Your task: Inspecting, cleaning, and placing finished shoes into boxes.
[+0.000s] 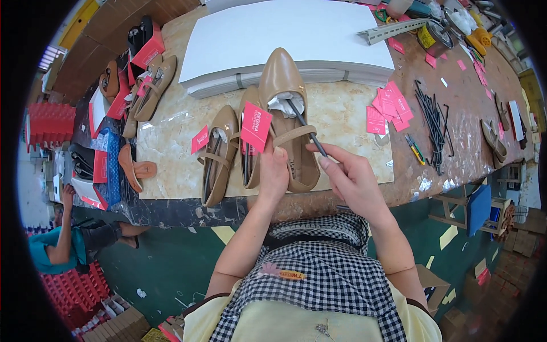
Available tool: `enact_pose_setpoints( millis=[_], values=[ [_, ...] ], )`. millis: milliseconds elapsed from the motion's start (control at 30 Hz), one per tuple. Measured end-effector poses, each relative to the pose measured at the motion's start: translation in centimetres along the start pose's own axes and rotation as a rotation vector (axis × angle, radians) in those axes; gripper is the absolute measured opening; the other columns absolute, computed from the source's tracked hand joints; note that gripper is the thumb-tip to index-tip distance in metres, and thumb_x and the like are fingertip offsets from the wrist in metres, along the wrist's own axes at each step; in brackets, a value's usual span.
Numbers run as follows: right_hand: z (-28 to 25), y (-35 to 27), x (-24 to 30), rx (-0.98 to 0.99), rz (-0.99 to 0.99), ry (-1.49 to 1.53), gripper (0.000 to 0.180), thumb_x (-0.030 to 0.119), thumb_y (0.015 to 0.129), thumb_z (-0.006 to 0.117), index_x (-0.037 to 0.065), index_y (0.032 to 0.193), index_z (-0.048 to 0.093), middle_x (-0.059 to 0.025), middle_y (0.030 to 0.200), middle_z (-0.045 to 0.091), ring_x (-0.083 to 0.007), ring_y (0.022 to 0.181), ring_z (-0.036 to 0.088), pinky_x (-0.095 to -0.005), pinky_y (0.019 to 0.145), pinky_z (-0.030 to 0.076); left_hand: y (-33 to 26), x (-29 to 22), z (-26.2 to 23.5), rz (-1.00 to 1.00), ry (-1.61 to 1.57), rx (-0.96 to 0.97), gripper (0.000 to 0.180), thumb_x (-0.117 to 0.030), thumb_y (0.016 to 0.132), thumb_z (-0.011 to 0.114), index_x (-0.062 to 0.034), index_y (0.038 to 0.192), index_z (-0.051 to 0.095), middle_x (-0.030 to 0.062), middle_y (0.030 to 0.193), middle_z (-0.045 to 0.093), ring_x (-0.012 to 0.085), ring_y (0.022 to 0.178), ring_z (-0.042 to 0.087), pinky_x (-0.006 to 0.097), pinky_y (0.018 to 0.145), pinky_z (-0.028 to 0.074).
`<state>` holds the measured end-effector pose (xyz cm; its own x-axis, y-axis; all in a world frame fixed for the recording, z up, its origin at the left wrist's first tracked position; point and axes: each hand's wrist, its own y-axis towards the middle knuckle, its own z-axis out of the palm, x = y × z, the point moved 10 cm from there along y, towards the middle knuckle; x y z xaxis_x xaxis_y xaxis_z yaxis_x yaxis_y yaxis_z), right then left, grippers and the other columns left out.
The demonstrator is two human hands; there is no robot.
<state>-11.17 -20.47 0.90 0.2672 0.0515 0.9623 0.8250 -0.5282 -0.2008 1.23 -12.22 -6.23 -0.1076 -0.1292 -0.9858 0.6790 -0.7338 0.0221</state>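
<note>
A tan pointed flat shoe (280, 71) with a strap across it stands on the bench in front of me, toe away. White paper (288, 102) fills its toe. My left hand (276, 178) is closed on the shoe's left side, its fingers partly hidden behind a pink tag (256, 126). My right hand (354, 181) pinches a thin black rod (318, 145), which passes by the strap and reaches into the paper. Just left stand another tan shoe (250, 171), partly covered by the tag, and a third tan shoe (219, 128) with a rod inside.
Behind lies a large stack of white paper sheets (279, 31). Right of the shoes are pink tags (393, 105), a bundle of black rods (433, 122) and a yellow cutter (415, 149). More shoes (156, 88) and pink boxes stand left. A co-worker (62, 242) is at far left.
</note>
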Motion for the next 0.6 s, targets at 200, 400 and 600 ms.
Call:
enact_pose_setpoints(
  millis=[200,400,600],
  values=[
    [-0.5,0.4,4.2,-0.359,-0.35,-0.383,0.026,0.013,0.092,0.057,0.0,0.113,0.064,-0.0127,0.052,0.053,-0.0231,0.043,0.054,-0.0348,0.045,0.04,-1.0,0.7,1.0,0.023,0.137,0.053,0.08,-0.066,0.096,0.025,0.0002,0.141,0.033,0.0163,0.135,0.048,0.0238,0.123,0.05,0.038,0.103,0.041],
    [2.5,0.0,3.0,-0.425,-0.41,-0.704,0.023,0.012,0.091,0.057,0.0,0.109,0.064,-0.0152,0.059,0.06,-0.0316,0.05,0.06,-0.0399,0.048,0.045,-2.9,-2.6,2.0,0.159,0.091,-0.127,0.053,-0.042,0.101,0.036,0.0056,0.116,0.055,0.0123,0.097,0.064,0.0193,0.088,0.062,0.034,0.074,0.052],
    [0.8,-2.4,-1.6,0.059,-0.236,-0.175,0.03,0.015,0.095,0.054,-0.002,0.118,0.062,-0.0113,0.078,0.07,-0.0139,0.07,0.062,-0.03,0.056,0.046,-4.3,-3.2,-1.7,0.031,0.439,0.018,0.049,-0.024,0.085,0.061,-0.0042,0.128,0.049,0.0211,0.115,0.056,0.0342,0.109,0.053,0.044,0.095,0.041]
  ],
)
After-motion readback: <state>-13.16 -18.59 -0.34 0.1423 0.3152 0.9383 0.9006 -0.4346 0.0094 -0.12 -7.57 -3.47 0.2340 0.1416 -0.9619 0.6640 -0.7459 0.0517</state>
